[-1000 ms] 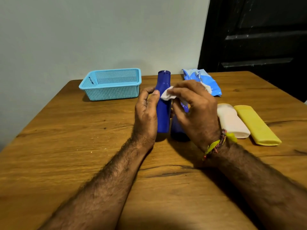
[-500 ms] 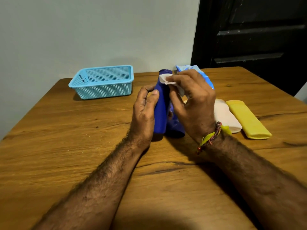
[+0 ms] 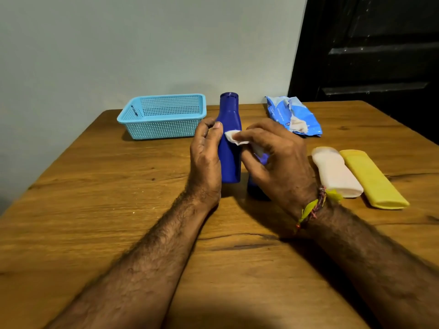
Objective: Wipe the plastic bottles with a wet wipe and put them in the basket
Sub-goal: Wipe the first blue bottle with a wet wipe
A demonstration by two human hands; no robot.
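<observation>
A tall dark blue bottle [image 3: 229,129] stands upright at the table's middle. My left hand [image 3: 206,160] grips its left side. My right hand [image 3: 278,160] pinches a white wet wipe [image 3: 234,138] and presses it on the bottle's mid body. A second dark blue bottle [image 3: 255,189] lies behind my right hand, mostly hidden. A white bottle [image 3: 336,173] and a yellow bottle [image 3: 373,180] lie side by side to the right. The light blue mesh basket [image 3: 164,131] sits at the back left with nothing visible inside.
A blue wet-wipe pack [image 3: 293,116] lies open at the back, right of the upright bottle. The wooden table [image 3: 95,210] meets a pale wall behind. A dark door stands at the far right.
My right hand has slid the wipe down from the bottle's neck to its mid body. My left hand keeps its hold on the bottle.
</observation>
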